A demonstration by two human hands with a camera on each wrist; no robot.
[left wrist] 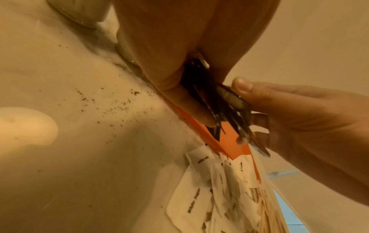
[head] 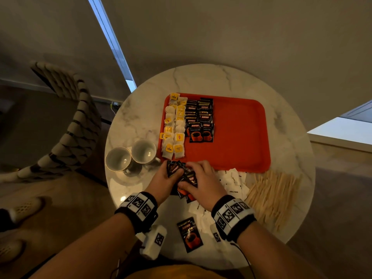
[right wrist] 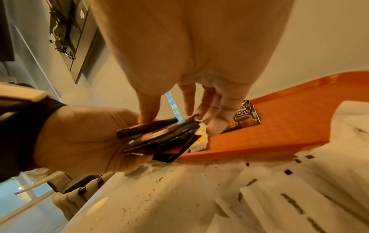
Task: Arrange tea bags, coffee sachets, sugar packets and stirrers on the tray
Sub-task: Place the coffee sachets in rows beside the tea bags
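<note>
A round marble bench [head: 201, 81] carries an orange tray [head: 241, 137] whose long axis runs left to right before the person. On the tray's left end, two columns of tea bags [head: 174, 127] run from the far rim to the near rim, and just right of them stand two columns of coffee sachets [head: 200, 119]; the right part of the tray is bare. On the bench near the tray's near right corner lie stirrers [head: 271, 194] in a loose fan, with sugar packets [head: 233, 182] scattered just left of them. Two cups [head: 130, 156] stand at the tray's near left corner. Just in front of the tray's near rim, both hands meet over a bundle of sachets [head: 181, 178]: the left hand [head: 161, 182] grips the stack, thumb on top, while the right hand [head: 203, 182] pinches the uppermost sachets, thumb and fingers closed on them. The coffee columns lie straight ahead, beyond the hands, a little nearer the right hand, so that hand probably places next. One loose sachet [head: 190, 234] lies on the bench between the wrists.
</note>
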